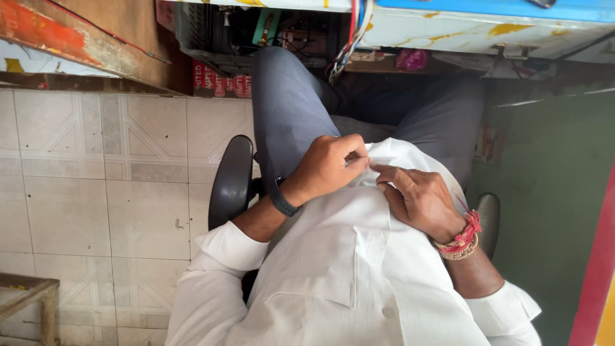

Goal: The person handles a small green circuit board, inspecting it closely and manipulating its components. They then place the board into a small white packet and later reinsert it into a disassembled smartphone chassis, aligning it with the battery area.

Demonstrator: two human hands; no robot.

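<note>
Fingers of both hands meet at the lower hem of the white shirt, and from the head view I take that hem as my landmark. My left hand is curled closed just left of it, thumb and forefinger pinching the cloth; the right hand lies just right of it, fingertips pressed together on the same edge, a red thread band at its wrist. A dark watch sits on the left wrist. Above the hem are grey trousers; left of it, the black chair seat and pale tiled floor. To do this well, I judge, both pinches should stay close together and the cloth taut between them.
</note>
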